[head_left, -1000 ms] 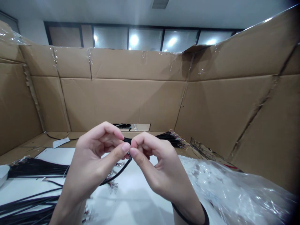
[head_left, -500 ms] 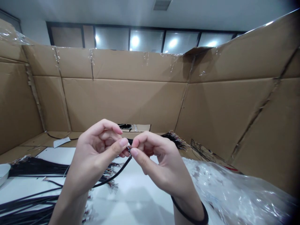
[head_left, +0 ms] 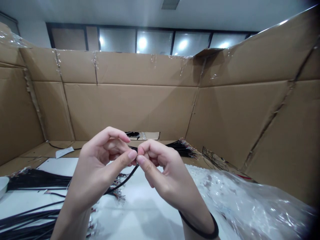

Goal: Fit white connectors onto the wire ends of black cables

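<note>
Thumb and fingers of my left hand [head_left: 103,166] pinch the end of a black cable [head_left: 126,180] from the left. My right hand [head_left: 163,173] pinches the same end from the right, its fingertips touching or almost touching those of the left. The tip between them is mostly covered, so I cannot make out its wires or any connector. From the fingertips the cable curves down and left, passing behind my left wrist. A black band circles my right wrist.
Bundles of black cables with stripped wire ends [head_left: 40,179] lie on the white table [head_left: 142,216] at left. Another cable bundle [head_left: 183,148] lies at the back right. Clear plastic sheeting [head_left: 240,203] covers the right side. Cardboard walls [head_left: 130,110] enclose the table.
My right hand has shifted slightly left, closing the small gap between the fingertips. The coloured wires that showed there are now covered. The view has moved a little.
</note>
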Demonstrator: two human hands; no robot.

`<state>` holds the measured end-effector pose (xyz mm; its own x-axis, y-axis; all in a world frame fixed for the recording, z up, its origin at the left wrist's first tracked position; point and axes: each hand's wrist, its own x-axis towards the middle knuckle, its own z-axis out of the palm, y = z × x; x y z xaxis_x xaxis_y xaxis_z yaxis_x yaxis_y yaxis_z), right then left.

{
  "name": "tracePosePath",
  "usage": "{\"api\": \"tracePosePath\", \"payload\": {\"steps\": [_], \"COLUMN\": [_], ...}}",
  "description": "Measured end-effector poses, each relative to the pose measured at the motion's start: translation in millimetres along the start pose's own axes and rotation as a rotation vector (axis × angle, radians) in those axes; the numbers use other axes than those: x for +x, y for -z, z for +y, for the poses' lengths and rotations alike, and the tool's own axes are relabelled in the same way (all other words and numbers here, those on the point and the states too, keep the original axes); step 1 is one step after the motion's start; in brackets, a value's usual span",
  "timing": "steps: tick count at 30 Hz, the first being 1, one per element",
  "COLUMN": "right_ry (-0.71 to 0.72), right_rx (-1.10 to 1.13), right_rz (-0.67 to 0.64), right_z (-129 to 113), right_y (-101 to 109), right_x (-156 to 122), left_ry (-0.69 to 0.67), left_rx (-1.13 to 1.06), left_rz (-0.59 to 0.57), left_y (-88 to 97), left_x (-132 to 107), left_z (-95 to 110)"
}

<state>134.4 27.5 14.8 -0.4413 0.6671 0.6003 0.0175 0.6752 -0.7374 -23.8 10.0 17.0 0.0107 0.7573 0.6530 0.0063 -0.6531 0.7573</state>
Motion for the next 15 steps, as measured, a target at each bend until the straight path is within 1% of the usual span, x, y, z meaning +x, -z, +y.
{"api": "tracePosePath", "payload": {"steps": [10, 15], "right_ry": [0.024, -0.012], "right_rx": [-0.051, 0.022], "right_rz": [0.008, -0.021], "right_z": [1.3, 5.0], "right_y": [0.6, 1.4], "right_x": [1.1, 4.2], "left_ry": [0.03, 0.068], "left_rx": [0.059, 0.038], "left_rz": [-0.007, -0.015], "left_y": [1.8, 2.8], "left_x": [-0.4, 3.2], "left_z": [0.8, -0.7]}}
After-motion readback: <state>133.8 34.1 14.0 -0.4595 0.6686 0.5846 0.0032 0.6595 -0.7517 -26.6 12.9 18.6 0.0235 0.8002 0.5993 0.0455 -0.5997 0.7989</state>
